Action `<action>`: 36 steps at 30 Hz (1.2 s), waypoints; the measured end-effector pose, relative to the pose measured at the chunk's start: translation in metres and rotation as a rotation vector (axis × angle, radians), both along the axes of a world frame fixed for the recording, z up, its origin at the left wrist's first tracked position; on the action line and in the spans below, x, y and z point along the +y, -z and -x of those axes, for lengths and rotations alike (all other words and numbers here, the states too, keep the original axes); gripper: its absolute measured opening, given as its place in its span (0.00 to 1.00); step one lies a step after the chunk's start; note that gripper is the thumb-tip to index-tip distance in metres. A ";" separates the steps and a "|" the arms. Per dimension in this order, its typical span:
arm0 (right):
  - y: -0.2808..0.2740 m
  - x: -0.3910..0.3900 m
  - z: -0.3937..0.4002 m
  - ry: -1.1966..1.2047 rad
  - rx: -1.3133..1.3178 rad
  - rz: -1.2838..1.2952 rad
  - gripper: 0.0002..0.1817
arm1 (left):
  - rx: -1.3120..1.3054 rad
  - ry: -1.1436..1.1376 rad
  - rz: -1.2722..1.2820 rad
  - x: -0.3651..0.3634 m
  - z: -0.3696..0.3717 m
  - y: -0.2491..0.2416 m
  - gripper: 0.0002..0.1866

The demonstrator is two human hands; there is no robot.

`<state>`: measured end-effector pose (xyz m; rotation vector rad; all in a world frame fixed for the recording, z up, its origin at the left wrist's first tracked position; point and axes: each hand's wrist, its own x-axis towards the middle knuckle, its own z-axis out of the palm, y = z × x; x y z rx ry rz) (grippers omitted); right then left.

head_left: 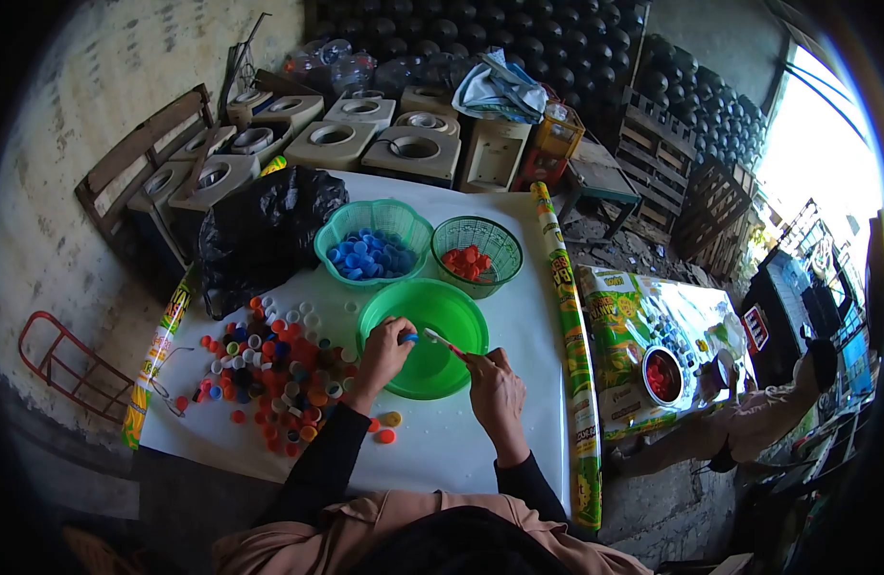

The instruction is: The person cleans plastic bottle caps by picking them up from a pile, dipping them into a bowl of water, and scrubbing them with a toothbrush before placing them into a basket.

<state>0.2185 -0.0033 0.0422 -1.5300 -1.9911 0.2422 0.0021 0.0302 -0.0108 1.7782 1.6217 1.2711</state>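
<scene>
My left hand [385,353] pinches a blue bottle cap [408,337] over the near left part of a bright green basin [450,305]. A toothbrush [444,342] with a pink-and-white handle is gripped in my right hand [497,388], its head pointing left toward the cap. Left of the basin spreads a loose pile of bottle caps [269,369], mostly red and orange with some white and blue. Behind the basin, a pale green basket [329,235] holds blue caps, and a dark green basket [507,251] holds red ones.
A black plastic bag [255,244] slumps at the table's back left. Yellow-green wrapper rolls [564,278] line the white table's sides. To the right, a person [768,412] sits by a lower table bearing a bowl of red caps [645,376]. Water dispensers [327,144] stand behind.
</scene>
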 end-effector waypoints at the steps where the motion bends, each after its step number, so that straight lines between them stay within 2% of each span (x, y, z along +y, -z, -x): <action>1: 0.001 -0.002 -0.004 0.002 -0.006 0.007 0.09 | -0.011 0.029 -0.003 0.002 0.001 -0.003 0.09; 7: 0.026 -0.019 -0.016 0.044 0.033 -0.005 0.08 | -0.152 -0.018 -0.049 0.044 0.021 -0.027 0.09; 9: 0.033 -0.023 -0.018 0.050 0.038 -0.044 0.09 | -0.157 -0.156 -0.198 0.087 0.039 -0.016 0.14; 11: 0.032 -0.028 -0.017 0.057 0.032 -0.031 0.09 | 0.122 -0.544 -0.443 0.108 0.045 -0.017 0.19; 14: 0.037 -0.029 -0.020 0.053 0.035 -0.046 0.10 | 0.081 -0.547 -0.430 0.096 0.064 -0.020 0.22; 17: 0.032 -0.033 -0.018 0.050 0.026 -0.046 0.09 | 0.086 -0.481 -0.457 0.025 0.080 -0.024 0.18; 19: 0.036 -0.034 -0.020 0.054 0.041 -0.003 0.11 | 0.113 -0.568 -0.385 -0.025 0.099 -0.010 0.14; 23: 0.042 -0.034 -0.023 -0.007 0.061 -0.074 0.10 | 0.160 -0.825 -0.231 -0.122 0.156 0.027 0.09; 25: 0.042 -0.035 -0.023 -0.015 0.075 -0.064 0.11 | 0.288 -0.989 -0.157 -0.163 0.178 0.040 0.09; 27: 0.044 -0.034 -0.023 -0.016 0.093 -0.043 0.11 | 0.310 -1.077 -0.013 -0.194 0.193 0.043 0.12; 32: 0.044 -0.032 -0.024 -0.018 0.036 0.016 0.11 | 0.441 -1.073 0.092 -0.216 0.212 0.057 0.20; 36: 0.039 -0.031 -0.020 -0.009 0.038 0.020 0.12 | 0.415 -1.055 0.158 -0.213 0.213 0.052 0.20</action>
